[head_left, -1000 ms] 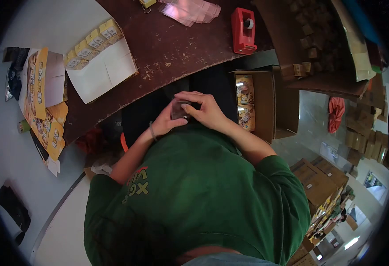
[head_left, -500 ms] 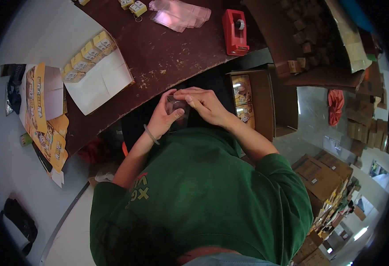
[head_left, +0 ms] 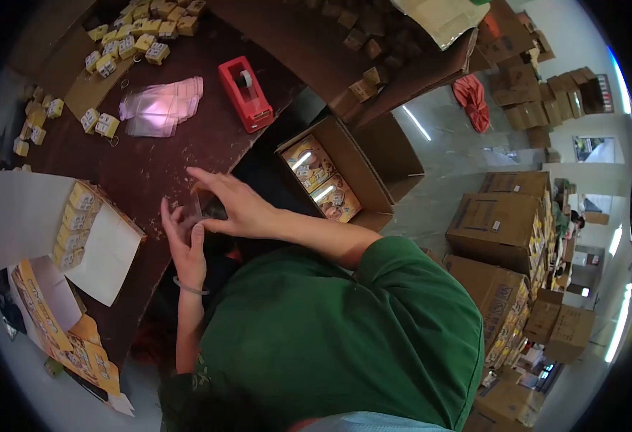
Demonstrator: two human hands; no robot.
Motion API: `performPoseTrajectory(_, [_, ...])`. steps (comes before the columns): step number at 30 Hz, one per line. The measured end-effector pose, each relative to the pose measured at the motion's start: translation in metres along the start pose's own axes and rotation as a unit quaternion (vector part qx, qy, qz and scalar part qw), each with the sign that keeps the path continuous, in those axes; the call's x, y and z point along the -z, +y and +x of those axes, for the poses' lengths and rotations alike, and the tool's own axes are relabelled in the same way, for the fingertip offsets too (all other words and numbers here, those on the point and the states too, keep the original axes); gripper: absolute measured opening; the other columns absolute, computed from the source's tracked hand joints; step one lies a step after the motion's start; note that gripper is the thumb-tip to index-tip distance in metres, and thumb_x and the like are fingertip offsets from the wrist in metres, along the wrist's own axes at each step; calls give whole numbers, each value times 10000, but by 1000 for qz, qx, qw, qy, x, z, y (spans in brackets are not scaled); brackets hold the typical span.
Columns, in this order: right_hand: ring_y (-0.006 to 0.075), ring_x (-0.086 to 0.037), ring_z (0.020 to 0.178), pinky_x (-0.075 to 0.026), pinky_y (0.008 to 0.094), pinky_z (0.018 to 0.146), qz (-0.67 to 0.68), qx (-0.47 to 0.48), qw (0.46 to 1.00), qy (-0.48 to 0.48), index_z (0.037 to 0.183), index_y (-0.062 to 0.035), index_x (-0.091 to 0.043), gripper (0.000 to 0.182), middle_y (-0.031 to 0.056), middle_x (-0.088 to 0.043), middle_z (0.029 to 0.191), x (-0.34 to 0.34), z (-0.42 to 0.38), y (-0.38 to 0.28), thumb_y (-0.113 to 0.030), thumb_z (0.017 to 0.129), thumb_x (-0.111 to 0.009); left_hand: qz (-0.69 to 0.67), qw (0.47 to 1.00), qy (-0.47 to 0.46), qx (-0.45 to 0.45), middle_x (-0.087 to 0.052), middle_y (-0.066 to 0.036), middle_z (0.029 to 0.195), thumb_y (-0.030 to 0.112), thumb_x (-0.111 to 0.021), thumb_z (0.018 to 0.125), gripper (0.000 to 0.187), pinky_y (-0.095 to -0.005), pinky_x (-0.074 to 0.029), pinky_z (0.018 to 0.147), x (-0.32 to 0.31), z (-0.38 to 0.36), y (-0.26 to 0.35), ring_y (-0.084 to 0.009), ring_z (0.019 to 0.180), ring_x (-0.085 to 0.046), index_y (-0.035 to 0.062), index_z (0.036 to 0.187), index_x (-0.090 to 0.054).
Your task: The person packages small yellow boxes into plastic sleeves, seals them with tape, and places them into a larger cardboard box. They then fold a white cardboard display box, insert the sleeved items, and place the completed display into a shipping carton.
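Between my two hands, above the table's front edge, is a see-through plastic piece (head_left: pixel 199 207); its exact shape is hard to make out. My left hand (head_left: pixel 185 241) has its fingers curled up along the near left side of the plastic, thumb raised. My right hand (head_left: pixel 240 207) reaches over from the right, its fingers and thumb bracketing the other side. On the table beyond lies a fanned stack of flat clear plastic sleeves (head_left: pixel 161 108). A red tape dispenser (head_left: pixel 245 95) stands to the right of the stack.
Small yellow block-like keychains (head_left: pixel 143 32) are heaped at the back left. A white-lined box (head_left: pixel 107 248) at left holds a row of them. An open carton (head_left: pixel 355 162) with printed boxes (head_left: pixel 323 176) stands right. Stacked cartons (head_left: pixel 496 223) stand on the floor.
My view has turned to the right, so the table things appear shifted. My hands have moved from in front of my body to the table edge, and their fingers have spread around the plastic piece.
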State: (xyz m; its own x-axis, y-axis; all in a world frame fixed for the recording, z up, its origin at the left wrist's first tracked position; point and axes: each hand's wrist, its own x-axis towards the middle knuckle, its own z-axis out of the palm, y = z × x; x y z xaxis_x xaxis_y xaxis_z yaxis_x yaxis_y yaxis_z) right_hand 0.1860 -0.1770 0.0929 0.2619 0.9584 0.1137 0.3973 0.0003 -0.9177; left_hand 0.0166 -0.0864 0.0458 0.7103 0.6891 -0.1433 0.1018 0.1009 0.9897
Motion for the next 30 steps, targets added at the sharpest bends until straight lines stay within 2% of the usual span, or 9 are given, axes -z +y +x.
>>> performPoseTrajectory(1, [274,-579,1119,-414,368,1001,-180,40,983,-23,1483,-94,-322,846,136,-606,1227,15,5,-6,-223,786,-784,-14,1000,-24,14,-386,-130,1453,146,-557,974,697,-373,-394,1057,2,2,24,-228,1243,-503,49,1540,-162])
performPoseTrajectory(5, [299,-567,1110,-393,389,1002,-72,218,969,-92,1377,-90,-493,699,105,-616,1191,39,15,1,-230,752,-776,-177,978,-94,61,-547,-83,1251,135,-449,1034,376,-351,-466,973,-7,25,10,-167,1138,-546,7,1387,-438])
performPoseTrajectory(6, [301,-576,1103,-417,407,980,-163,216,962,31,1239,-75,-601,519,104,-624,1174,65,21,10,-247,776,-760,-270,949,-120,106,-559,-81,1242,145,-433,1042,345,-352,-471,967,-6,29,6,-165,1147,-541,8,1357,-464])
performPoseTrajectory(9, [289,-588,1066,-440,396,938,-370,3,864,340,1221,-67,-600,476,116,-622,1154,155,25,79,-215,791,-739,-324,931,-120,115,-548,-96,1246,234,-426,1043,328,-392,-485,950,-6,28,12,-220,1128,-558,52,1308,-490])
performPoseTrajectory(12, [277,-599,1029,-464,385,897,-462,-266,763,366,1203,-58,-598,434,128,-620,1134,207,1,155,-182,805,-719,-397,896,-121,156,-563,-102,1230,293,-427,1040,322,-407,-510,891,-6,31,6,-242,1087,-577,72,1253,-523])
performPoseTrajectory(16, [262,-615,979,-495,370,842,-367,-211,798,429,1179,-47,-595,378,144,-618,1107,216,0,163,-139,825,-691,-413,883,-92,203,-602,-93,1173,340,-426,1041,330,-398,-540,806,-3,38,1,-238,1022,-605,72,1167,-572])
performPoseTrajectory(18, [218,-600,1035,-478,338,895,-112,-88,897,419,1278,-34,-545,483,117,-605,1154,197,14,144,-105,821,-684,-387,898,-98,185,-615,-93,1142,360,-433,1039,349,-381,-544,777,-3,43,2,-235,997,-613,66,1159,-578])
performPoseTrajectory(21, [164,-512,1202,-400,302,1026,393,-18,891,228,1418,-28,-452,656,82,-494,1336,133,24,58,-83,812,-698,-364,905,-143,165,-597,-104,1177,354,-475,1028,361,-345,-551,774,-6,47,14,-222,944,-629,35,1176,-557])
performPoseTrajectory(30, [249,-471,1279,-374,394,1071,258,136,956,3,1185,-62,-536,458,129,-386,1371,23,28,13,59,781,-713,-378,885,-248,113,-532,-101,1305,347,-518,1011,603,-362,-565,760,-4,39,33,-253,944,-659,72,1493,-284])
